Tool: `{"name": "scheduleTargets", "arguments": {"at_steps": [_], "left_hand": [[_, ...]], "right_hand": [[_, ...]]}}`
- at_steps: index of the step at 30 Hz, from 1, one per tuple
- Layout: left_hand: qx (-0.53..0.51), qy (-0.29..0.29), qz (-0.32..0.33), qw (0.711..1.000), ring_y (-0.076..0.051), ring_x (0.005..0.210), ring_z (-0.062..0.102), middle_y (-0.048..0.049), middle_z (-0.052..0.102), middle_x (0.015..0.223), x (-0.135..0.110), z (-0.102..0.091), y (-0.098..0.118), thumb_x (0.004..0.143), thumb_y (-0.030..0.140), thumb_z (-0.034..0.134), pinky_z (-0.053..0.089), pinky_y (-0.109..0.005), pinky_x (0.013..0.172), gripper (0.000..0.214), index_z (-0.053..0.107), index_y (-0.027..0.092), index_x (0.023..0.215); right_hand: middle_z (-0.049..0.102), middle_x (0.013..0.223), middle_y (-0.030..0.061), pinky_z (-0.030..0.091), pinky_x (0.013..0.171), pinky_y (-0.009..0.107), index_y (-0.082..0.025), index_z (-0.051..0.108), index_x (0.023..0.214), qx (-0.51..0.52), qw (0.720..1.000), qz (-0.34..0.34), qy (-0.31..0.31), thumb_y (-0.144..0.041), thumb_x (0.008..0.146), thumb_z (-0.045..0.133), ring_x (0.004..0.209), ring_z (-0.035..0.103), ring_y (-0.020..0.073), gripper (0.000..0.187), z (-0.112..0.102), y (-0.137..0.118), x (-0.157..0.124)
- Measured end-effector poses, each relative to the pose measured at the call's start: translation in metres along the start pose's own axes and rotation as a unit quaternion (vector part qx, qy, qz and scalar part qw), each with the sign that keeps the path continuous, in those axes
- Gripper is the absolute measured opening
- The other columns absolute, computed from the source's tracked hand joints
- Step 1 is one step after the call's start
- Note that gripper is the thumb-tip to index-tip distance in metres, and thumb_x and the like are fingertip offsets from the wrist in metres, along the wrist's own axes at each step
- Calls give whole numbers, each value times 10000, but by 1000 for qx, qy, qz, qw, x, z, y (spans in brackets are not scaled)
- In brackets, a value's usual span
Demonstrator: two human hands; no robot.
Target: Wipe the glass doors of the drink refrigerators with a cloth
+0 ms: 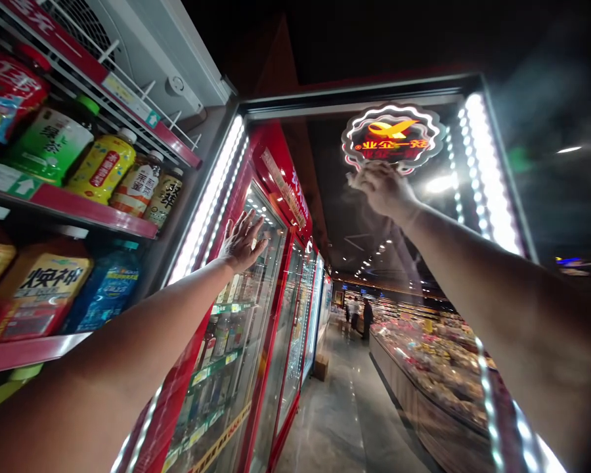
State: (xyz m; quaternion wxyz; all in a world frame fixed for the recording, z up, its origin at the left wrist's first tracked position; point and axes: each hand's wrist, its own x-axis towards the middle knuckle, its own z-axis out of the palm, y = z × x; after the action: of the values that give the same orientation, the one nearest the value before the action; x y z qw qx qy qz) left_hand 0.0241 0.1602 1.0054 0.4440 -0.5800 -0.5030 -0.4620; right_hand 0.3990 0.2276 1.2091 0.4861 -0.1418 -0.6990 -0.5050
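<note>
An open glass cooler door (364,89), edged with bright LED strips, fills the middle of the head view. My left hand (242,243) lies against the glass on its left side, fingers spread and holding nothing. Higher up on the right, my right hand (381,189) presses on the pane with curled fingers. A small pale edge of what looks like a cloth (355,180) shows under those fingers; the rest is hidden. Just above this hand is an oval sign (393,136) with a yellow emblem and mirrored lettering.
Cooler shelves (103,210) with several drink bottles (101,167) stand close on the left. Beyond the glass, red-framed coolers (285,263) line a grey aisle floor (345,407). A cardboard box (320,367) sits there. People (367,318) stand far off, beside a long display counter (423,407).
</note>
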Motion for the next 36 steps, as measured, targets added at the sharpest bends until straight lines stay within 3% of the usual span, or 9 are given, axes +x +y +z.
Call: {"name": "scheduleTargets", "arguments": {"at_steps": [4, 10, 14, 17, 21, 24, 28, 31, 36], "left_hand": [[16, 12, 21, 1000, -301, 1559, 261, -87, 292, 1692, 2, -4, -5, 985, 642, 346, 146, -602, 1270, 669, 390, 279, 1546], [42, 19, 65, 997, -298, 1458, 408, -84, 416, 1621, 7, -18, -16, 1018, 504, 356, 306, -556, 1194, 514, 495, 273, 1455], [59, 11, 70, 996, -298, 1410, 456, -96, 480, 1570, 12, -27, -21, 1023, 418, 362, 388, -533, 1141, 488, 484, 236, 1459], [81, -3, 76, 994, -302, 1394, 469, -91, 492, 1553, 15, -32, -21, 1027, 388, 382, 444, -517, 1088, 462, 493, 240, 1451], [99, -16, 76, 992, -321, 1353, 494, -78, 497, 1534, 20, -36, -20, 1047, 379, 340, 477, -547, 1038, 441, 508, 273, 1440], [101, -17, 76, 992, -331, 1338, 497, -76, 494, 1526, 25, -36, -21, 1050, 394, 330, 471, -569, 1037, 444, 505, 293, 1446], [81, -11, 72, 994, -347, 1382, 458, -111, 448, 1570, 30, -28, -33, 1039, 471, 340, 417, -586, 1104, 547, 386, 268, 1545], [49, 4, 36, 998, -387, 1516, 298, -121, 325, 1659, 35, -18, -51, 984, 654, 368, 296, -632, 1198, 742, 229, 290, 1616], [-25, -37, -13, 999, -396, 1595, 64, -82, 183, 1726, 43, -8, -74, 854, 849, 392, 212, -696, 1220, 975, 55, 375, 1637]], "right_hand": [[626, 1433, 62, 361, 1217, 496, -239, 670, 1243, 31, 999, -32, -28, -309, 1013, 467, 1387, 499, 238, 315, 10, -22, 11], [570, 1478, 164, 279, 1176, 686, -180, 678, 1203, -2, 985, 154, 79, -247, 991, 440, 1416, 425, 348, 325, 23, -38, 29], [607, 1471, 60, 350, 1216, 546, -244, 682, 1251, 49, 999, -18, -14, -317, 993, 479, 1404, 491, 272, 337, 47, -84, 47], [573, 1515, 37, 337, 1242, 520, -260, 601, 1393, 78, 990, -96, -60, -335, 1013, 440, 1444, 467, 242, 420, 53, -87, 54], [522, 1560, 51, 305, 1237, 600, -251, 562, 1423, 56, 998, 8, -9, -332, 1031, 399, 1480, 401, 293, 432, 56, -78, 66], [506, 1570, 58, 249, 1221, 693, -260, 601, 1371, 31, 997, 64, -1, -320, 1014, 437, 1496, 361, 363, 397, 70, -103, 82], [500, 1582, 44, 283, 1258, 546, -248, 604, 1389, 62, 994, -44, -79, -375, 1000, 499, 1491, 398, 301, 423, 90, -150, 102], [529, 1559, 32, 286, 1261, 502, -258, 585, 1412, 82, 987, -95, -101, -382, 1010, 476, 1485, 413, 272, 435, 94, -147, 111], [533, 1535, 117, 223, 1224, 652, -186, 566, 1410, 46, 996, 76, 13, -350, 1018, 444, 1459, 386, 370, 442, 98, -129, 130]]}}
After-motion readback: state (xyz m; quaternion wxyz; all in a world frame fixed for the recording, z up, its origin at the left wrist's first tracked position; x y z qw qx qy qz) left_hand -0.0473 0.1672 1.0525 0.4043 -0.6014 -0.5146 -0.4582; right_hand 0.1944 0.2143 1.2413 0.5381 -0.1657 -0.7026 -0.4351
